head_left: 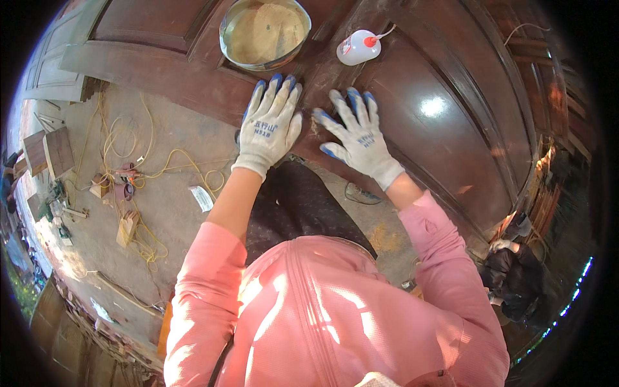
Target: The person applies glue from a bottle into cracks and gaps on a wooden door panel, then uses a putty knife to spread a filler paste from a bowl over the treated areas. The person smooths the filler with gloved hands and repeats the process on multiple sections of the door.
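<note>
Both hands wear white work gloves with blue fingertips. My left hand [267,126] lies at the near edge of a dark brown panelled wooden door [412,109], fingers stretched toward a metal bowl [225,48] that holds tan powder [267,32]. My right hand [358,132] rests on the door with its fingers spread, holding nothing. Beyond it, a white squeeze bottle [356,49] with a red cap and thin spout lies on its side on the door. Neither hand touches the bowl or the bottle. The undersides of both hands are hidden.
Yellow cords [184,158] tangle across the concrete floor [174,116] at left, among wooden blocks [127,229]. A wooden box [58,151] stands farther left. A white paper label [201,198] lies near my left forearm. At the right, a person in dark clothes [512,274] is beside stacked timber.
</note>
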The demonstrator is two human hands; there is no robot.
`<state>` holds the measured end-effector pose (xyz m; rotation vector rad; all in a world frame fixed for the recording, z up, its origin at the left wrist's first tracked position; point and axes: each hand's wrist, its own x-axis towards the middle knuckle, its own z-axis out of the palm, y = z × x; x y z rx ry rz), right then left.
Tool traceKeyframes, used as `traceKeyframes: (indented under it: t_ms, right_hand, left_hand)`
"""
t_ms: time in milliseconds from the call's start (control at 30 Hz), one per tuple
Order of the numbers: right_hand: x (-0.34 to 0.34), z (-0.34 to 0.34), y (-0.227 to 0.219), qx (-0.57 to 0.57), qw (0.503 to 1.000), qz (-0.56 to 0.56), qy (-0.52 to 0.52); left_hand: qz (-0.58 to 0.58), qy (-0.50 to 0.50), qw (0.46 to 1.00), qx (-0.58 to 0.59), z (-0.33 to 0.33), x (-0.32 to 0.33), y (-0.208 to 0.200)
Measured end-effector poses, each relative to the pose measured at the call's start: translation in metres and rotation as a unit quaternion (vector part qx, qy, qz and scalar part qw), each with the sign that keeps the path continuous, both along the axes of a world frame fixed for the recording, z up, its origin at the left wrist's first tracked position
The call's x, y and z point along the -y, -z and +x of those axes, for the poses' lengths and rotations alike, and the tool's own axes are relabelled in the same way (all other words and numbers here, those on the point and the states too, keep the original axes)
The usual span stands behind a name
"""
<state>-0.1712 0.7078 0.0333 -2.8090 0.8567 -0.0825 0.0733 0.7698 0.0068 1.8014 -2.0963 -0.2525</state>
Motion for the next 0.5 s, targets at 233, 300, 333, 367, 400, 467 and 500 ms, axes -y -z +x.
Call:
traceKeyframes:
  t_ms: [233,300,333,367,400,467,500]
  right_hand:
    - [-0.044,-0.055,0.021,-0.019,0.982,-0.039,0.183]
    - [-0.042,-0.053,0.017,-0.025,0.980,-0.035,0.193]
    - [-0.041,-0.053,0.017,-0.022,0.980,-0.023,0.195]
    - [-0.040,-0.054,0.018,-0.019,0.980,-0.013,0.197]
    - [-0.039,-0.054,0.019,-0.020,0.981,-0.018,0.194]
    - [-0.037,-0.052,0.016,-0.020,0.980,-0.010,0.196]
    - [-0.037,-0.052,0.015,-0.020,0.980,-0.005,0.196]
  left_hand:
    - [0.091,0.024,0.996,-0.010,-0.026,-0.028,-0.016]
    - [0.120,0.033,0.992,-0.012,-0.033,-0.031,-0.015]
    - [0.126,0.032,0.991,-0.016,-0.037,-0.030,-0.014]
    - [0.131,0.030,0.991,-0.019,-0.040,-0.029,-0.014]
    - [0.140,0.034,0.990,-0.014,-0.042,-0.026,-0.014]
    - [0.143,0.050,0.989,-0.004,-0.043,-0.022,-0.014]
    - [0.145,0.056,0.988,0.001,-0.044,-0.022,-0.014]
